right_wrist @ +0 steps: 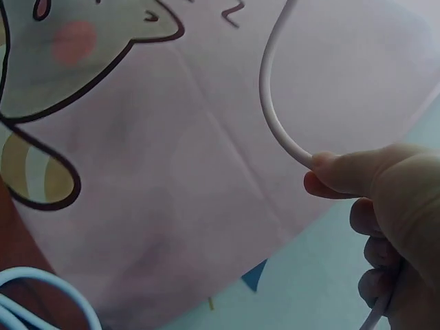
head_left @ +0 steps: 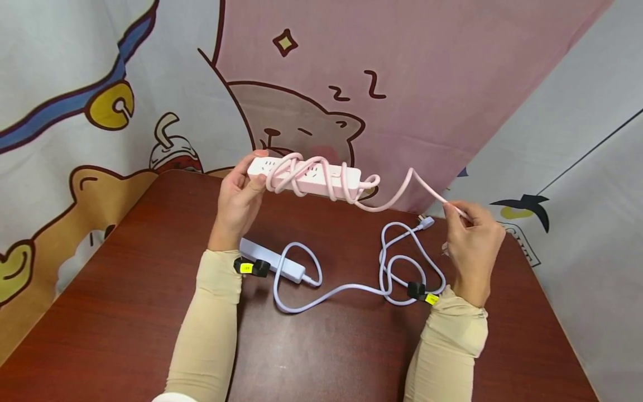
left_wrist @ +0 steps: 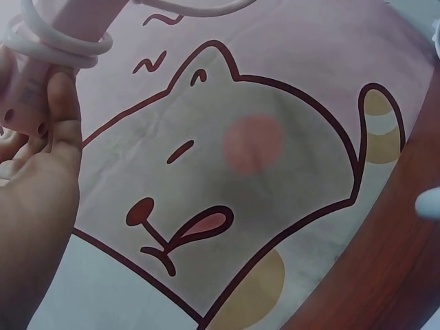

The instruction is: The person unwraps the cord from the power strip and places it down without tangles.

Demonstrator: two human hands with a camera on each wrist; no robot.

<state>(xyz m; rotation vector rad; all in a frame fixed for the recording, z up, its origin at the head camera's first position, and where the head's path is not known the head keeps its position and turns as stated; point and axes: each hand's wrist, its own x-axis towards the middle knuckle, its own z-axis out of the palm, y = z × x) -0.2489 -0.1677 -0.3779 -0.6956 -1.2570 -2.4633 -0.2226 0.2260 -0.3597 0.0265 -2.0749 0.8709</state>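
A pink power strip [head_left: 316,186] is held up above the table, its own cord looped several times around the body. My left hand [head_left: 240,192] grips its left end, thumb in front and fingers behind, as the left wrist view also shows. From the strip's right end the pink cord [head_left: 387,207] runs slack, bends up to a kink, then slopes down to my right hand [head_left: 472,243]. In the right wrist view, thumb and index finger pinch the cord [right_wrist: 271,103], and more of it passes below the curled fingers.
A pale blue power strip [head_left: 271,260] lies on the brown table [head_left: 311,357] below the left hand. Its cord [head_left: 346,287] trails right into loose loops, ending in a plug [head_left: 425,223] near the back edge. A cartoon-print curtain [head_left: 442,67] hangs behind the table.
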